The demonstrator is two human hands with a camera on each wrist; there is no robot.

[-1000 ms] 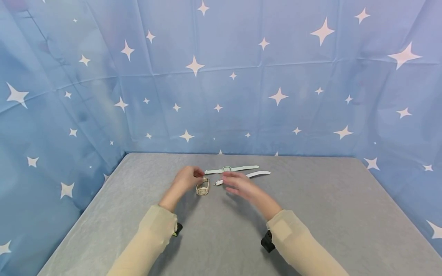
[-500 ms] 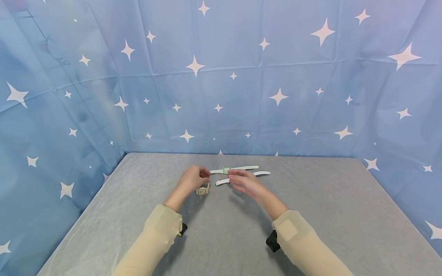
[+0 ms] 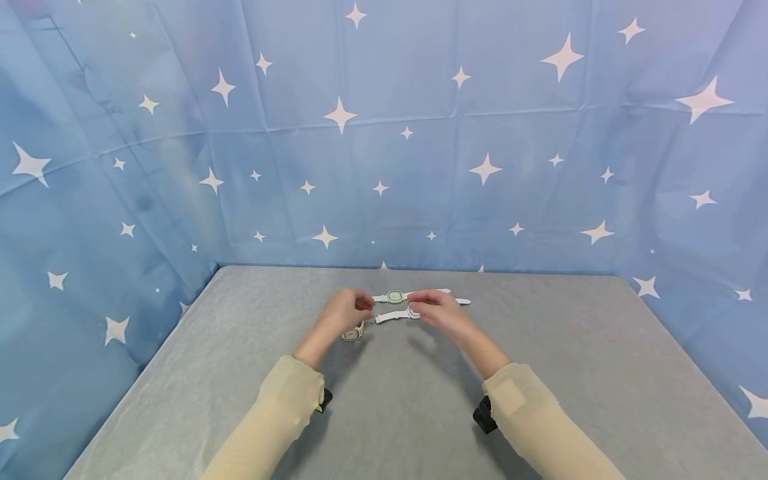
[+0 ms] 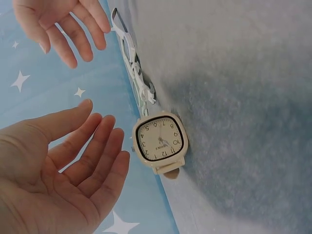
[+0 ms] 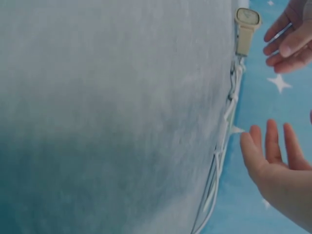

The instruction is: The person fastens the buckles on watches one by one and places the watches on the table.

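Note:
My left hand (image 3: 345,311) hovers above a beige wristwatch (image 3: 351,335) and partly covers its strap in the head view. Its fingers are loosely curved around nothing; in the left wrist view they stand apart from the beige watch's square face (image 4: 161,138). Over the right part of a white wristwatch (image 3: 391,316) hovers my right hand (image 3: 447,313), fingers relaxed and holding nothing. It hides part of the white strap. Just behind lies a pale green wristwatch (image 3: 394,297), its strap stretched out flat and partly covered by both hands.
All three watches lie on a grey cloth-covered table (image 3: 564,360). A blue curtain (image 3: 414,200) with white stars hangs behind the table and along its left side. Black devices (image 3: 485,415) sit under the sleeve cuffs.
Both hands have drifted to the right. The left hand has come off the beige watch's upper strap, and more of the white watch shows left of the right hand. The watches stay put.

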